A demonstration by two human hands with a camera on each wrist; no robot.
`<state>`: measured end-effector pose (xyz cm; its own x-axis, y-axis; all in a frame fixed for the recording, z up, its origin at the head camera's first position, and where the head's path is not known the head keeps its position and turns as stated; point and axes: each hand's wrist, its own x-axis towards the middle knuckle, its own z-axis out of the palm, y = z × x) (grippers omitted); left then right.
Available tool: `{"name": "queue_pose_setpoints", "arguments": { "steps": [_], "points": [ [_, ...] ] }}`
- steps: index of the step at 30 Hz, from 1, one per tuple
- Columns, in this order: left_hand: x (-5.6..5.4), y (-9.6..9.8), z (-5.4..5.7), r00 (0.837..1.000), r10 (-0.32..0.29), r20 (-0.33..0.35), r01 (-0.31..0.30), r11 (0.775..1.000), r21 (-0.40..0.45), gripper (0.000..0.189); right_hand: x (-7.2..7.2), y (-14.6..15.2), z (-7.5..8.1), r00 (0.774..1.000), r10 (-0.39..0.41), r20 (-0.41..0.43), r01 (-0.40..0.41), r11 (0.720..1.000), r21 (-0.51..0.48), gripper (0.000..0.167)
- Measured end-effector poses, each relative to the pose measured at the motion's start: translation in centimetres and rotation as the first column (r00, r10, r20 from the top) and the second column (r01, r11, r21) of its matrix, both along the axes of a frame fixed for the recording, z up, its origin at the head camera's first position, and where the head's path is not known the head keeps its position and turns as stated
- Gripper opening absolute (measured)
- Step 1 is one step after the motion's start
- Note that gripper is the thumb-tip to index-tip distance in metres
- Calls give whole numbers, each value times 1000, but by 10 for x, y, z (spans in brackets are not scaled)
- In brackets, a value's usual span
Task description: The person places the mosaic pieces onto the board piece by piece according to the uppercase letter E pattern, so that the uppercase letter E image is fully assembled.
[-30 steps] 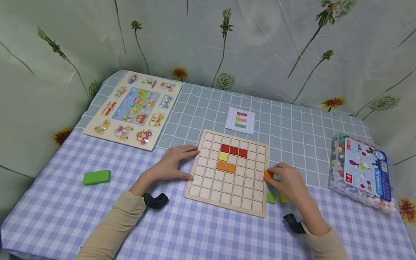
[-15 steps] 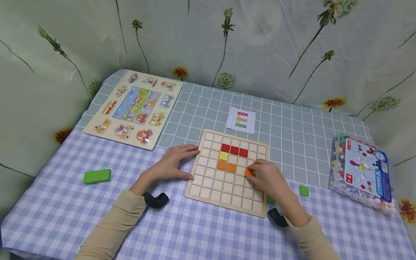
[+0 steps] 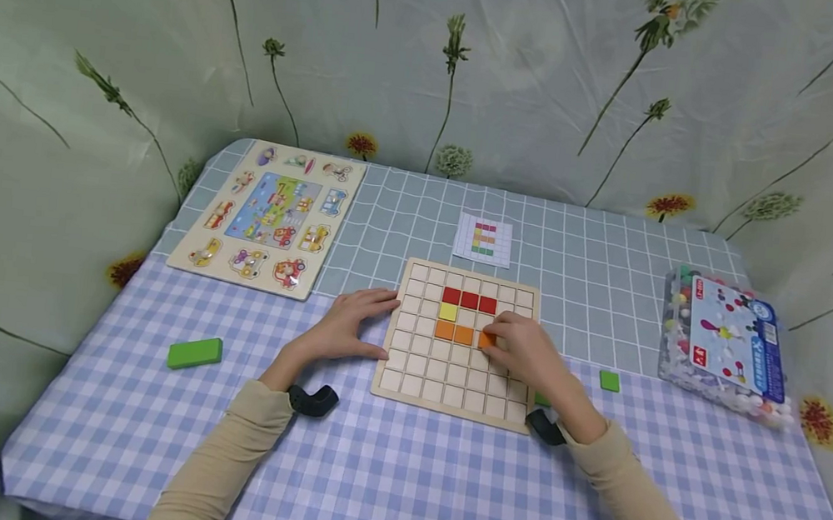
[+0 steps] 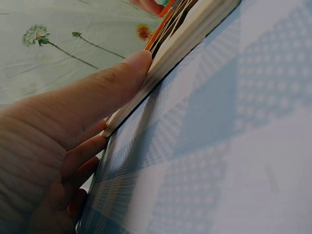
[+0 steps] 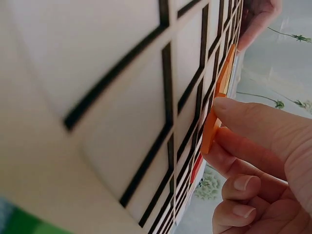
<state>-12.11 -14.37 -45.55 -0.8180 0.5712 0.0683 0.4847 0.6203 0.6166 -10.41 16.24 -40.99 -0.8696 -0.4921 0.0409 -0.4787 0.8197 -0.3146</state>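
My right hand (image 3: 528,350) pinches an orange square tile (image 5: 210,126) between thumb and fingers, low over the wooden grid board (image 3: 436,371). The tile is tilted, just right of two orange tiles (image 3: 453,332) set side by side in the grid. Above them sit one yellow tile (image 3: 448,312) and a row of three red tiles (image 3: 469,300). My left hand (image 3: 346,324) rests at the board's left edge, thumb and fingers spread; in the left wrist view the thumb (image 4: 131,73) touches the board's side.
Behind the board lies a pattern card (image 3: 483,240). A vehicle puzzle board (image 3: 270,221) is at back left, a green block (image 3: 195,352) at left. A clear box of beads (image 3: 725,344) stands at right. A green tile (image 3: 609,381) lies right of my arm, another (image 3: 542,399) partly hidden.
My right hand has carried the orange tile leftward from the board's right edge to beside the two orange tiles. My left hand has stayed put.
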Motion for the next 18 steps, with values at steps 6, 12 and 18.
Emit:
{"name": "queue_pose_setpoints", "arguments": {
  "steps": [6,12,18],
  "points": [
    [0,0,0,1000,0,-2,0,1000,2,84,-2,-3,-1,1000,27,-14,-27,999,18,20],
    [0,1,0,1000,-1,-5,1,1000,-7,83,-3,-5,-2,999,32,-5,-32,999,28,21],
    [0,1,1,1000,2,-8,-2,1000,-9,82,-4,-7,-1,999,34,3,-34,999,31,22]
  ]
}}
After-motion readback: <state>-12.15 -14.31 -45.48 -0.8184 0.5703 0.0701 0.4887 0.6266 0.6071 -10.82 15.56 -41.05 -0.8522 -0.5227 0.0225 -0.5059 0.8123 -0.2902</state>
